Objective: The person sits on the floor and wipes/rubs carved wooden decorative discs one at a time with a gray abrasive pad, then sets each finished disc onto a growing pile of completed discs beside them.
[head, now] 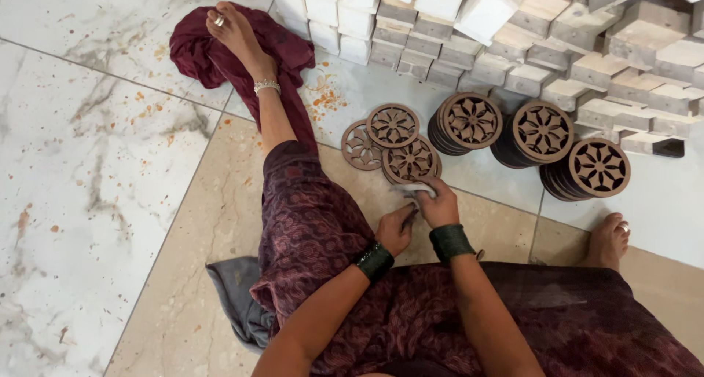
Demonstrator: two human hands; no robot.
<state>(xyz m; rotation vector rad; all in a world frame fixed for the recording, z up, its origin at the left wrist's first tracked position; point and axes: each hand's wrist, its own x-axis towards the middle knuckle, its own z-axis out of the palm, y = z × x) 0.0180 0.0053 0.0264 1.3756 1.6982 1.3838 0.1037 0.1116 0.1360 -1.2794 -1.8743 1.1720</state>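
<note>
- Sat on the floor (88, 164), both hands together just above the lap, near the middle of the tiled area.
- Left hand (396, 229) closed on a small dark piece (409, 217) (too small to tell what exactly), fingers curled narrow around it.
- Right hand (438, 205) pinched a crumpled pale scrap (415, 190), maybe cloth or sandpaper, cannot tell.
- Three loose carved wooden discs (392, 144) lay flat and overlapping just beyond the hands, touching each other.
- Three stacked piles of the same discs (543, 138) leaned in a row further right, near the block heap.
- Pale wooden blocks (513, 39) piled along the far edge of the floor.
- Maroon cloth (198, 54) under the outstretched foot, grey cloth (238, 296) by the knee.
- Judged as mid-way: stacks looked sorted (finished or waiting, cannot tell which), three loose discs apart from them, one item in hand.
</note>
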